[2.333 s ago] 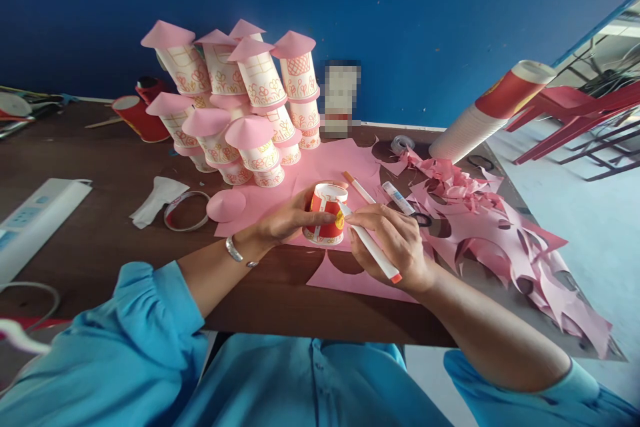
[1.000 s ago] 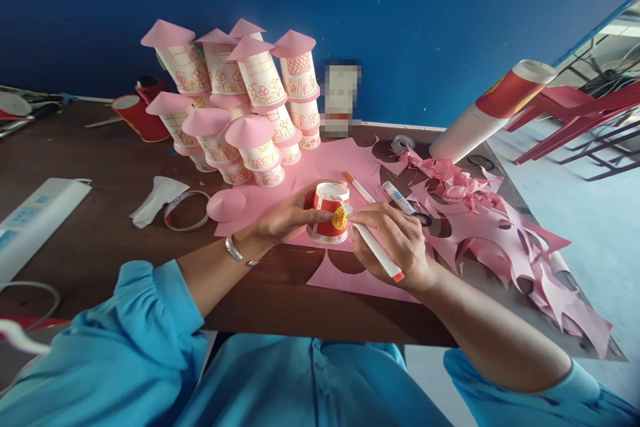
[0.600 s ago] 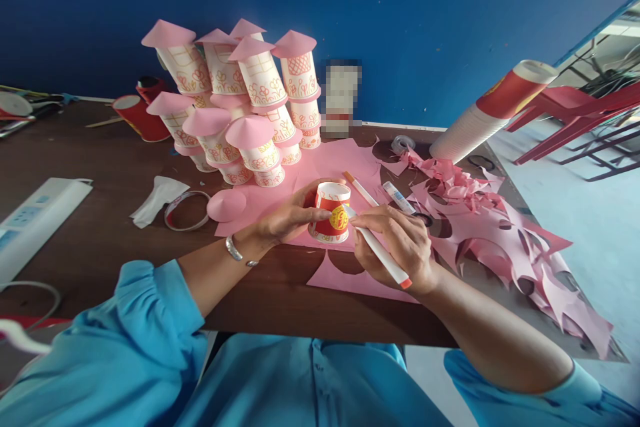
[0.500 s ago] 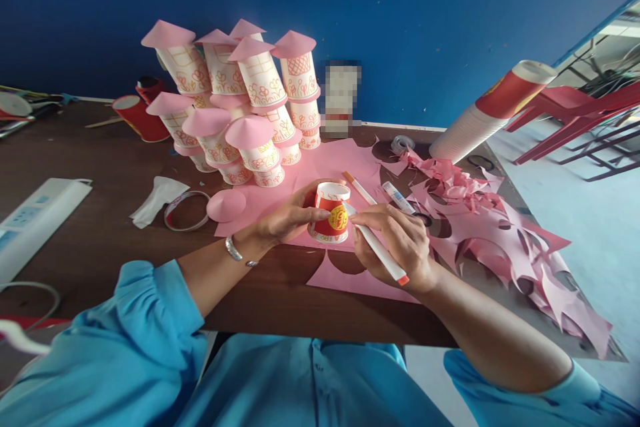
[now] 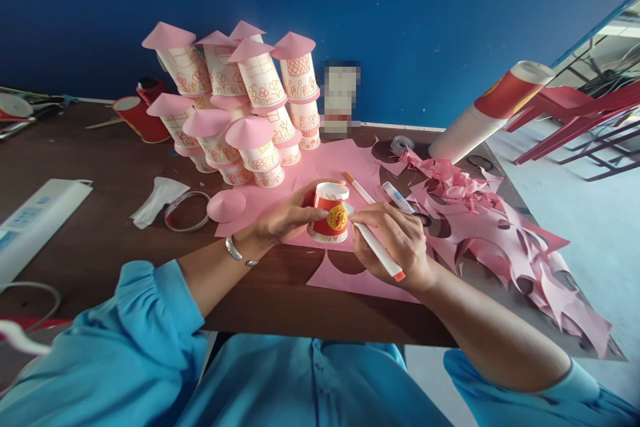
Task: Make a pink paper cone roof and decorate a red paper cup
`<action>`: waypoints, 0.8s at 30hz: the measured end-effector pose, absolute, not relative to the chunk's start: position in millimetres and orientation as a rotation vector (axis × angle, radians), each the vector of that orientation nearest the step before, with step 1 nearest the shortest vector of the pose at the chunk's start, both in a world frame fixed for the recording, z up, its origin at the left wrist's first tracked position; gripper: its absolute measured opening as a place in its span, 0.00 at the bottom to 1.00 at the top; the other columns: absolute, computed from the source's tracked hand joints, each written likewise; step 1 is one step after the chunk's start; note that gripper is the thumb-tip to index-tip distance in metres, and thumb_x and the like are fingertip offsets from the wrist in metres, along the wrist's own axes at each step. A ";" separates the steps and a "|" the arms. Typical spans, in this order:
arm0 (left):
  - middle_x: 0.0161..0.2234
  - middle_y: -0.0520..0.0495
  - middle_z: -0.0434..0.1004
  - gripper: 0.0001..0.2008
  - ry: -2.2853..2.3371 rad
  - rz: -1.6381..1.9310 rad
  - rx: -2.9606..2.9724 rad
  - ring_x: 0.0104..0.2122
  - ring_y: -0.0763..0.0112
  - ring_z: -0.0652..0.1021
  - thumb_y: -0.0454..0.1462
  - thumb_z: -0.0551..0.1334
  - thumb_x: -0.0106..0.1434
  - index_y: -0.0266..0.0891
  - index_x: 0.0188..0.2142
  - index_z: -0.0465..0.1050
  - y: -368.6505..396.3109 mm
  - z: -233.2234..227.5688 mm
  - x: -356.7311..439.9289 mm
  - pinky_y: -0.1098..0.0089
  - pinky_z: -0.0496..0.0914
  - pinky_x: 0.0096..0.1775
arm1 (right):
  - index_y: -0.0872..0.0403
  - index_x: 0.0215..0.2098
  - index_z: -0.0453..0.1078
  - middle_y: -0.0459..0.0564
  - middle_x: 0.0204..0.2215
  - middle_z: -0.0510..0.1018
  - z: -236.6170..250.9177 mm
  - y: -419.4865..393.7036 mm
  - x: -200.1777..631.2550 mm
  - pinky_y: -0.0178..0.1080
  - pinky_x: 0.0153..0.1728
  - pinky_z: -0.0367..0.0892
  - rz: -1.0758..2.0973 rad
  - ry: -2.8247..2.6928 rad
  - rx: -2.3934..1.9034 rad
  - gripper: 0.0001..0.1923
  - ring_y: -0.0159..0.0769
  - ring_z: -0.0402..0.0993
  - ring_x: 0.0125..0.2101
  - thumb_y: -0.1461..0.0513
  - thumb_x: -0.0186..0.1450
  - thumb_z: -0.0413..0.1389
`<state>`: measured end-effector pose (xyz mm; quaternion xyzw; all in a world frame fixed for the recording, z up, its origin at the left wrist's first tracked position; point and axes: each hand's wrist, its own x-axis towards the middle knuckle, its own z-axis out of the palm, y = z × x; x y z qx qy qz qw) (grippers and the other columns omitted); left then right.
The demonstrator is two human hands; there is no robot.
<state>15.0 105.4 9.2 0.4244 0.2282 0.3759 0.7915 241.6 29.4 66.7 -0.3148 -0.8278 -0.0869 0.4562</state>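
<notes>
Wrapped round a red and white paper cup (image 5: 325, 217) with a yellow emblem is my left hand (image 5: 296, 215), steadying it from the left. The cup is nearly upright, and red drawn marks show on its white bands. A white marker (image 5: 379, 251) with an orange-red end sits in my right hand (image 5: 395, 240); its tip is at the cup's right side, partly hidden by the fingers. Behind the right hand lie another marker with an orange end (image 5: 359, 187) and a glue stick (image 5: 399, 198). Pink paper (image 5: 320, 170) spreads beneath and behind the cup.
Decorated paper cups with pink cone roofs (image 5: 253, 133) stand stacked at the back. Pink paper scraps (image 5: 495, 233) cover the right side, near a leaning stack of paper cups (image 5: 467, 130). A tape roll (image 5: 173, 223), a pink cone (image 5: 227, 205) and a power strip (image 5: 37, 220) lie left.
The right hand and marker have shifted very slightly left. The cup in my left hand has turned or moved a touch. Everything else looks the same.
</notes>
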 end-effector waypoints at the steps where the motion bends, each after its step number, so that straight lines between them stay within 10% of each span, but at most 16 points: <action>1: 0.53 0.41 0.86 0.27 0.490 0.797 0.960 0.59 0.49 0.83 0.34 0.72 0.64 0.41 0.63 0.80 105.8 8.6 14.7 0.52 0.76 0.62 | 0.53 0.49 0.72 0.49 0.34 0.86 66.8 28.9 241.6 0.37 0.31 0.80 -0.213 -2.041 -0.767 0.14 0.37 0.85 0.30 0.72 0.68 0.58; 24: 0.47 0.45 0.85 0.29 0.522 0.693 1.186 0.47 0.60 0.83 0.44 0.77 0.65 0.43 0.62 0.76 105.2 16.9 17.8 0.64 0.76 0.50 | 0.53 0.57 0.72 0.54 0.40 0.87 57.0 25.9 235.5 0.37 0.34 0.83 -0.144 -2.028 -0.689 0.17 0.38 0.88 0.37 0.71 0.71 0.59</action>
